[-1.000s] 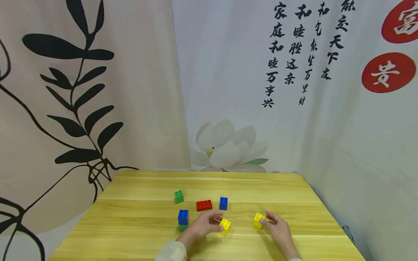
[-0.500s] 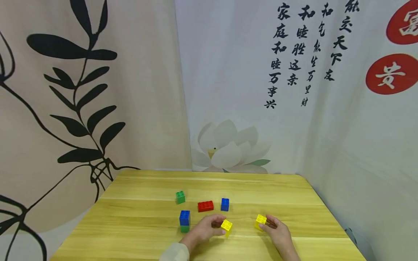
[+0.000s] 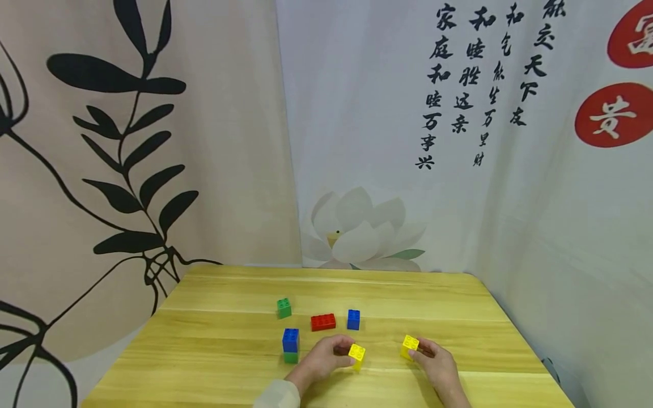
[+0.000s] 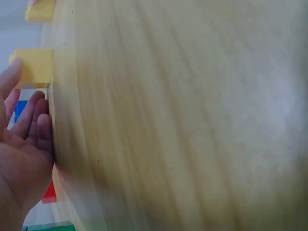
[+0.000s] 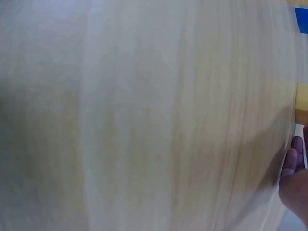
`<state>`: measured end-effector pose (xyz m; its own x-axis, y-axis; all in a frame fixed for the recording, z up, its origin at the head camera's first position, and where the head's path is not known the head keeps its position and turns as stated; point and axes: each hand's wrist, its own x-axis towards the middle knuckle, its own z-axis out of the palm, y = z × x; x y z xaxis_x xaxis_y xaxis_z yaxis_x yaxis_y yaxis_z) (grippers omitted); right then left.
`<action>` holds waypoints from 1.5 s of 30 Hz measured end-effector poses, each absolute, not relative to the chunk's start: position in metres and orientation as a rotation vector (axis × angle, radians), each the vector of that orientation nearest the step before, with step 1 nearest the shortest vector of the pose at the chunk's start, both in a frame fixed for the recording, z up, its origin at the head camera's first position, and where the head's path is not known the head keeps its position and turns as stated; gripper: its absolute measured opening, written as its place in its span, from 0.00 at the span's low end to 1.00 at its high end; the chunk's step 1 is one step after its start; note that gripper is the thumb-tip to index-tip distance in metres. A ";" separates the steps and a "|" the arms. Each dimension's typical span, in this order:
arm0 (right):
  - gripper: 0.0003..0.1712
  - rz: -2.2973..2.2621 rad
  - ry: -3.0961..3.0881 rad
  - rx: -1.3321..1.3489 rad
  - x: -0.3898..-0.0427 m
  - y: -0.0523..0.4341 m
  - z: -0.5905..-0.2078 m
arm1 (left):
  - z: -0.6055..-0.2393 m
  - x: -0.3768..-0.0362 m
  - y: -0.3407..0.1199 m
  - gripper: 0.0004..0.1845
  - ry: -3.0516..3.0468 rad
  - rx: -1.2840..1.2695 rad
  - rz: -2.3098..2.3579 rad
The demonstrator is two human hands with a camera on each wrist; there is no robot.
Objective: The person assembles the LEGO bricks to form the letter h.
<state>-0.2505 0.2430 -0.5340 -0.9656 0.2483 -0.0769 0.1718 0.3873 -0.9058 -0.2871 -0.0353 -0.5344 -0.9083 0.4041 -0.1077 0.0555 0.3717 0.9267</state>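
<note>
- A small yellow plastic building brick (image 3: 356,353) is being pinched by the fingers of the left hand (image 3: 325,359), slightly tilted, just above or on the light wooden table (image 3: 214,351); which of the two cannot be told.
- A second yellow plastic brick (image 3: 409,345) is being gripped by the curled fingers of the right hand (image 3: 433,362), near the table's right front part.
- The two hands are being kept apart, each clamped on its own yellow brick, with bare wood lying between them.
- A blue brick stacked on a green brick (image 3: 291,345) is being left standing just to the left of the left hand, not touched by it.
- Farther back, a flat red brick (image 3: 323,322) and a single blue brick (image 3: 353,319) are lying just beside each other, and a lone green brick (image 3: 284,307) is sitting to their left.
- In the left wrist view, the first yellow brick (image 4: 33,66) is being touched by a fingertip (image 4: 13,67) at the table's edge.
- The right wrist view is being filled mostly by blurred wood.
</note>
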 end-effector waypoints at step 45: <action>0.26 1.725 -2.575 -0.090 -0.267 0.190 -0.498 | -0.537 -0.287 -0.026 0.14 2.432 0.321 1.536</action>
<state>-0.2669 0.1895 -0.4984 -0.9975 0.0709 0.0020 0.0251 0.3795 -0.9249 -0.2868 -0.0255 -0.5370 -0.9453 0.3135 -0.0899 0.0534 0.4208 0.9056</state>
